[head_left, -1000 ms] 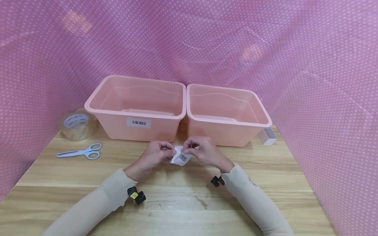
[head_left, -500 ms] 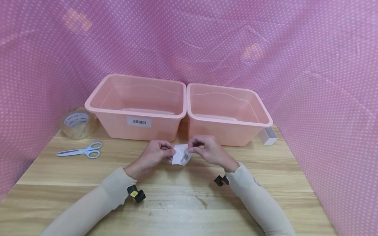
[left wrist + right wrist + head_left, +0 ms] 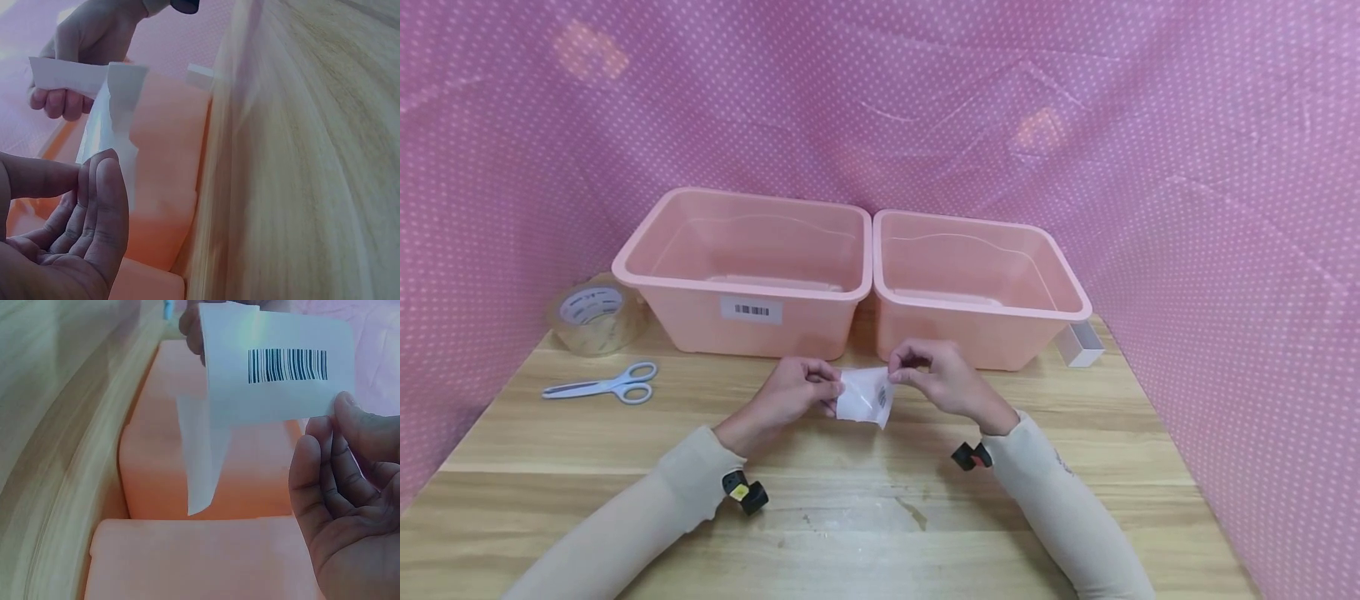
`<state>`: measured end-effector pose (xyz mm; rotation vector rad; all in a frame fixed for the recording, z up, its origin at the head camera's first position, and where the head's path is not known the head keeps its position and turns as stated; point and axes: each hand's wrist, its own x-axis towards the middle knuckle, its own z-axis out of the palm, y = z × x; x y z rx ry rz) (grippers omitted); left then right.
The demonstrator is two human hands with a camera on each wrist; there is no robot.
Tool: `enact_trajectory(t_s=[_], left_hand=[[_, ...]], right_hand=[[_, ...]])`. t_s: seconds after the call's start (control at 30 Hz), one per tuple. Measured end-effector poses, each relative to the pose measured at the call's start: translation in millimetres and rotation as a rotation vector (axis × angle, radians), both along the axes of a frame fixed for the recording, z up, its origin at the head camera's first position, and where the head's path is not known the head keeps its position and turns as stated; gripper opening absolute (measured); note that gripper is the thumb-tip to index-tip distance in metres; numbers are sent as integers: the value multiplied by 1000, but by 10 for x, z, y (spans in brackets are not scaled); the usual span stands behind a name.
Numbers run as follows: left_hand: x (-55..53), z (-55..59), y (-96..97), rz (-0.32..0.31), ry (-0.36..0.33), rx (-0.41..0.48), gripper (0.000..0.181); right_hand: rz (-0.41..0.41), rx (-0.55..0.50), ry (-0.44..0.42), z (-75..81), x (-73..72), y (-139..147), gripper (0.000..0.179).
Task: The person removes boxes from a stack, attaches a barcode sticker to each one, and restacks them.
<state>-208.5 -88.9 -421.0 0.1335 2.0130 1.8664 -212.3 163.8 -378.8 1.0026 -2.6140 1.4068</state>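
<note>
Above the table, in front of the bins, a white barcode label (image 3: 281,369) is being peeled from its glossy white backing paper (image 3: 115,119). My left hand (image 3: 790,392) pinches the backing between thumb and fingers. My right hand (image 3: 943,379) pinches one corner of the label, as the right wrist view shows. Between the hands, label and backing are still joined along one side, and the label bends away from the backing. In the head view the barcode is seen only at a steep slant near my right fingertips.
Two pink bins, left (image 3: 745,333) and right (image 3: 955,342), stand side by side behind my hands. The left one bears a barcode label (image 3: 751,309). Blue scissors (image 3: 602,386) and a clear tape roll (image 3: 597,321) lie at left. A small white box (image 3: 1081,346) is beside the right bin.
My right hand has moved to the right, drawing the barcode label further off the backing and turning the barcode away from the head camera. My left hand has stayed almost in place.
</note>
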Motion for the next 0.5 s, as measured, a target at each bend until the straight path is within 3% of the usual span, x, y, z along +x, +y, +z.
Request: enact_trajectory(t_s=[0.5], left_hand=[[-5,-42,-5,-3,72,-76,15]], right_hand=[[-48,-22,-38,13,14,89,7]])
